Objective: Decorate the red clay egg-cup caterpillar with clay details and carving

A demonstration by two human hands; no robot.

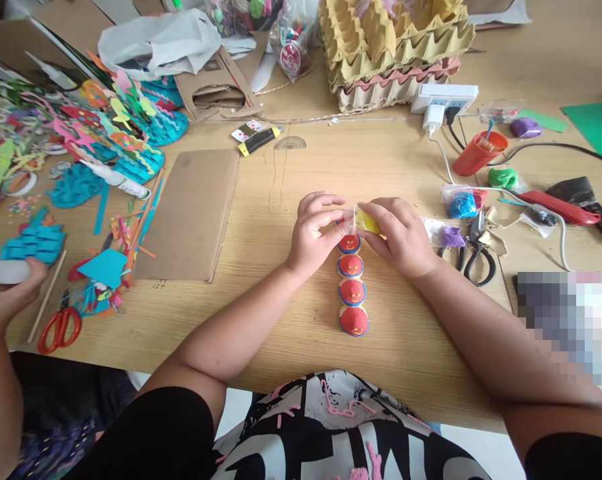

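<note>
Both hands meet over the far end of a strip of red-painted egg-carton cups (351, 292) with blue rims and yellow smiling faces. My right hand (401, 233) grips a small packet of yellow clay (369, 223) between thumb and fingers. At the packet's left end, my left hand (315, 230) pinches the clear plastic wrapper (349, 219), its other fingers curved above. The strip lies lengthwise on the wooden table (291, 320), and its farthest cup is partly hidden behind the hands.
Right: black-handled pliers (475, 250), clay packets (463, 205), a red cup (478, 153), cables and a power strip (445, 99). Left: a cardboard sheet (188, 213), red scissors (59, 330), paper crafts and another person's hand (5, 300) holding a white bottle. Egg trays (391, 67) stand behind.
</note>
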